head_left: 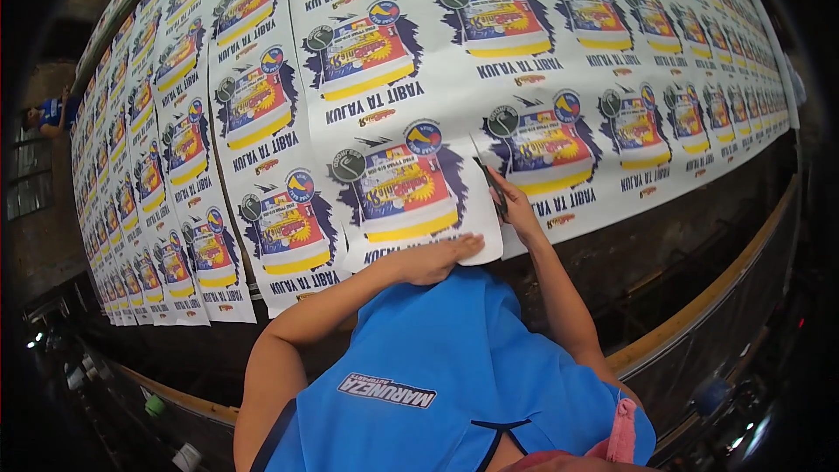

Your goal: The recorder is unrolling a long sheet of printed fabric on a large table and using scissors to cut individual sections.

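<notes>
Blue cloth of the shirt (402, 358) sits closest to my lens, and just beyond it lies the printed sheet (479, 220), its near edge by the shirt. From my remote seat I judge it light, thin and floppy, apt to crease, perhaps slick; I'd take it by the white margin, fingers above and below. The left hand (441, 260) lies across that near edge, fingers together; I cannot tell whether they pinch it from beneath. The right hand (521, 210) has its fingers wrapped round the dark scissors (492, 182), whose blades meet the sheet beside the printed picture. Further out, I see printed strips (280, 218) at left and a wooden rail (677, 328) at lower right
</notes>
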{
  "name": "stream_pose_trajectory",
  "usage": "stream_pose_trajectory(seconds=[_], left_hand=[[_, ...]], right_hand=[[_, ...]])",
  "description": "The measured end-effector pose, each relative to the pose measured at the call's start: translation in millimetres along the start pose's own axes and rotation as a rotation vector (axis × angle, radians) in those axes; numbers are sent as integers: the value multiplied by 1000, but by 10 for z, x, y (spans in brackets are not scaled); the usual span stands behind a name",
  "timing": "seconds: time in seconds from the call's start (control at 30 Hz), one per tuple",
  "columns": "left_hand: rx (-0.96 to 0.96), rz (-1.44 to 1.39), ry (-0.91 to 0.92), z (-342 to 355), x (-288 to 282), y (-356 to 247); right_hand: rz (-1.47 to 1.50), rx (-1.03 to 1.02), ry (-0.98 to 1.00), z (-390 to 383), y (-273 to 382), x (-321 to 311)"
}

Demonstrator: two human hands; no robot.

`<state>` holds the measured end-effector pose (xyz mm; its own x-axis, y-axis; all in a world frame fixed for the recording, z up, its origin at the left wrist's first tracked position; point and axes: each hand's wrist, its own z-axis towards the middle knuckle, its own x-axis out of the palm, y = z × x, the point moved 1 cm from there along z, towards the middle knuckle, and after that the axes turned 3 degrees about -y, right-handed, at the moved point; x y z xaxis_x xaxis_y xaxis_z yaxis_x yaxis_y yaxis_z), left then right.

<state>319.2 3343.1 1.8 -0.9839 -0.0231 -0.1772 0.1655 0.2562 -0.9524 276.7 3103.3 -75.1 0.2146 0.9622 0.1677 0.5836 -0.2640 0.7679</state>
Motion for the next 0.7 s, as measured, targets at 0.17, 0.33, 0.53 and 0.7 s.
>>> stream_pose_trajectory(seconds=[0.17,0.33,0.53,0.7], left_hand=[[22,-280,56,-70,-114,115],[22,-391,137,-31,-188,276],[-33,-464,213,-20,-259,397],[-35,-546,213,-47,-270,422]], right_hand=[[13,-35,44,-33,27,-92],[-10,-16,52,-3,-15,-38],[-155,-204,-46,665,222,215],[-204,-231,-29,1097,592,398]])
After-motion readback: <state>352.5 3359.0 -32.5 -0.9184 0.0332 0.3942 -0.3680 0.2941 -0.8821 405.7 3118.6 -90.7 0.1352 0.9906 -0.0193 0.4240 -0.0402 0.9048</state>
